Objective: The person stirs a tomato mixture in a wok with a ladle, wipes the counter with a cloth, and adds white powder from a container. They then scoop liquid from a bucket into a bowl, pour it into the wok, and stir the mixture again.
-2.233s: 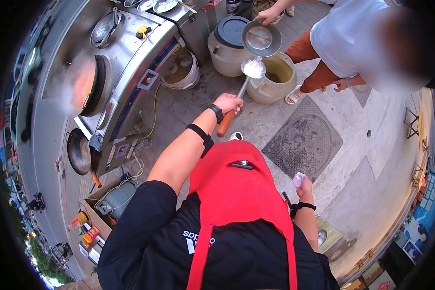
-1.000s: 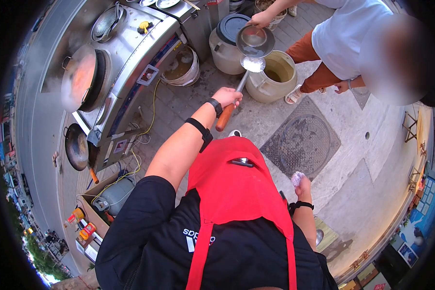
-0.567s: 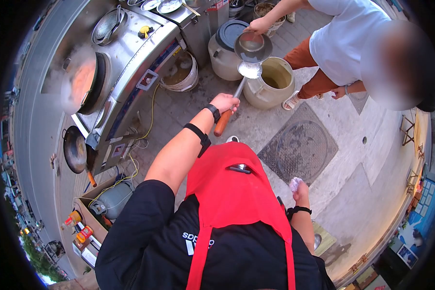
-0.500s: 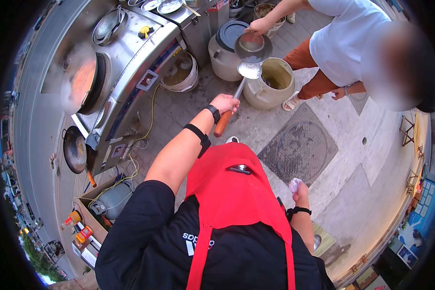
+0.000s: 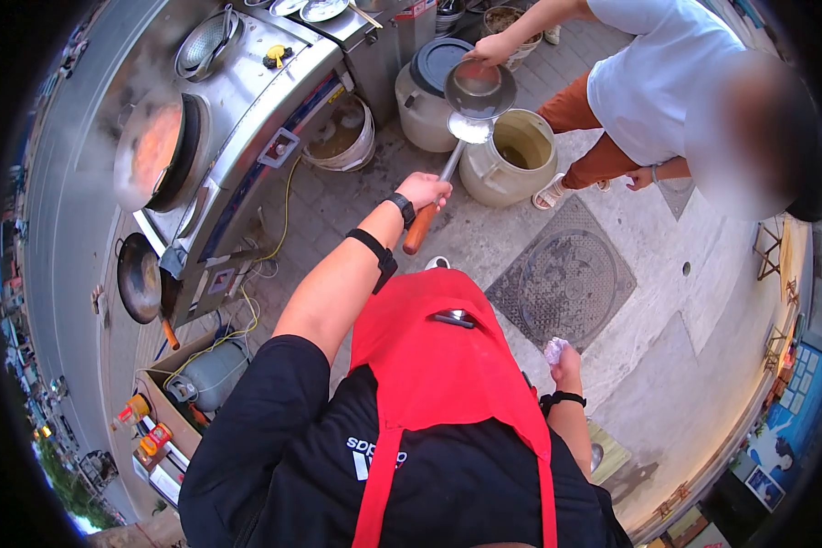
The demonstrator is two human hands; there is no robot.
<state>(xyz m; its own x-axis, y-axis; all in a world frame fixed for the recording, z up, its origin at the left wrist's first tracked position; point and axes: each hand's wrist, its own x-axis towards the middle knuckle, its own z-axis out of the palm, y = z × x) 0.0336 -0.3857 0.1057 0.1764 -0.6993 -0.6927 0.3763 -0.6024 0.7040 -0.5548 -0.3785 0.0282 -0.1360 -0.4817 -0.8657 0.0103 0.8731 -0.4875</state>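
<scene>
My left hand (image 5: 424, 190) grips the wooden handle (image 5: 419, 228) of a metal ladle, arm stretched forward. The ladle's bowl (image 5: 469, 129) shines white and overlaps the rim of a round metal pan (image 5: 495, 103) that a co-worker's hand (image 5: 490, 48) holds. Below them stands a pale plastic barrel (image 5: 484, 173), uncovered, with murky liquid inside. Low on my right side, my right hand (image 5: 569, 363) is closed around a crumpled whitish cloth or paper (image 5: 554, 350).
A steaming wok (image 5: 187, 151) of reddish food sits on the steel stove (image 5: 274, 87) at left. Beside the barrel are a lidded barrel (image 5: 420, 110) and a bucket (image 5: 367, 146) of liquid. Another wok (image 5: 139, 283) and a gas cylinder (image 5: 215, 379) are lower left. A co-worker (image 5: 653, 73) stands ahead.
The ladle's bowl has shifted slightly left and down, tilting so less of its inside shows. My right hand keeps its hold; the co-worker's pan is almost unmoved.
</scene>
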